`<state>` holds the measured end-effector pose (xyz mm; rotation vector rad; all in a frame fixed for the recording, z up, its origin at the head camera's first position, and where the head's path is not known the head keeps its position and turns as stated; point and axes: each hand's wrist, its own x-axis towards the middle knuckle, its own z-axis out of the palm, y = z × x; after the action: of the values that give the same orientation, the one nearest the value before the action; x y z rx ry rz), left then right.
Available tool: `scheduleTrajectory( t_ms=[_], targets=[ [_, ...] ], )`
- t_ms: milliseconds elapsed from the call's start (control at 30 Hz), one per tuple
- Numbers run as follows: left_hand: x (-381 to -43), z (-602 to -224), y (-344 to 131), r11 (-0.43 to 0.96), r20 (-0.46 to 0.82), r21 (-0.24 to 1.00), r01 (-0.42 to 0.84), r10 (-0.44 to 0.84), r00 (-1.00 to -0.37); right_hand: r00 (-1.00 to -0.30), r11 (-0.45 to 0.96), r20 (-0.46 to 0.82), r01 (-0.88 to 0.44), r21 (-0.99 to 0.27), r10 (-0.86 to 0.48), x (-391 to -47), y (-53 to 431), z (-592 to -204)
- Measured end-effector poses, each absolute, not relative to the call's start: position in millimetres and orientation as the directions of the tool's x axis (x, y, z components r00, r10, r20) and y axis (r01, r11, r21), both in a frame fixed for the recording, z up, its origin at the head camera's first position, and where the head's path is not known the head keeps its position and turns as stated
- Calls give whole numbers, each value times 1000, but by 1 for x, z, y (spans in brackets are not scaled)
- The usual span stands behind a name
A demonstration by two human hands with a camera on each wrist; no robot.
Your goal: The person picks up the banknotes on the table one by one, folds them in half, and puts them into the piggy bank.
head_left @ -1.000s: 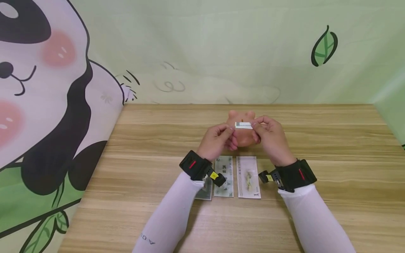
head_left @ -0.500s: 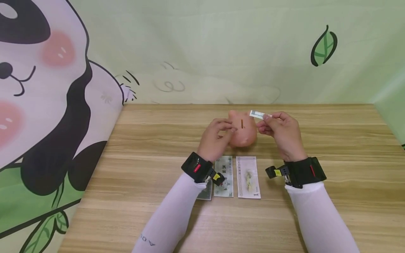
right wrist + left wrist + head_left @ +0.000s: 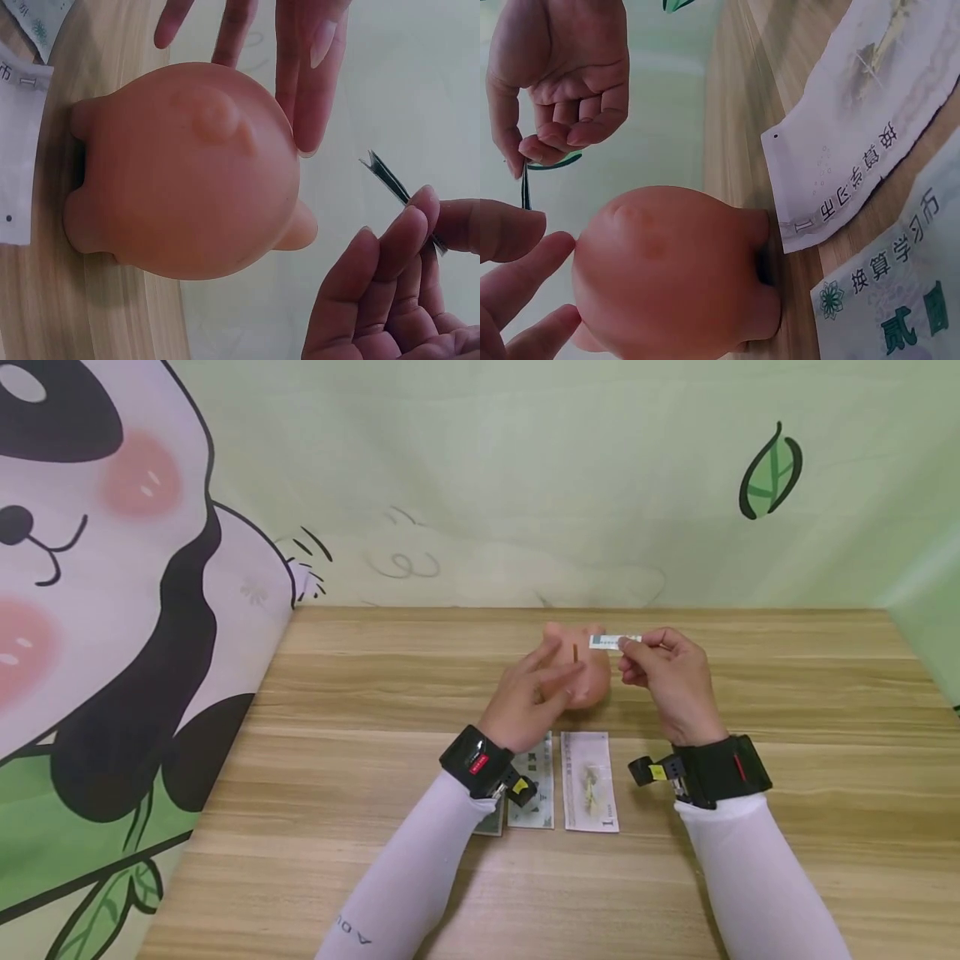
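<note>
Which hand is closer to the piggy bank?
Left. The left hand touches the piggy bank; the right hand is apart from it, off to the right, pinching a folded note.

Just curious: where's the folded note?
Head view, right of centre: the folded note is pinched in the right hand, above the piggy bank, right of its slot.

Piggy bank (image 3: 671,270) in both wrist close-ups
</note>
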<state>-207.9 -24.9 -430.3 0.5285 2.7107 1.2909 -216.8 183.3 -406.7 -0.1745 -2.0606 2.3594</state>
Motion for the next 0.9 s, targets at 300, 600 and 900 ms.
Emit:
scheduleTrajectory(
  t_ms=[300, 600, 900],
  targets=[
    [-206, -428, -26, 613, 68, 733, 294, 363, -929, -994, -151, -81, 69, -986, 78, -216, 181, -408],
    [-207, -430, -27, 637, 74, 703, 317, 378, -923, -996, -190, -63, 49, -981, 69, -218, 181, -415],
    [-209, -429, -27, 620, 97, 710, 335, 384, -918, -997, -143, -59, 51, -988, 51, -222, 177, -424]
  ],
)
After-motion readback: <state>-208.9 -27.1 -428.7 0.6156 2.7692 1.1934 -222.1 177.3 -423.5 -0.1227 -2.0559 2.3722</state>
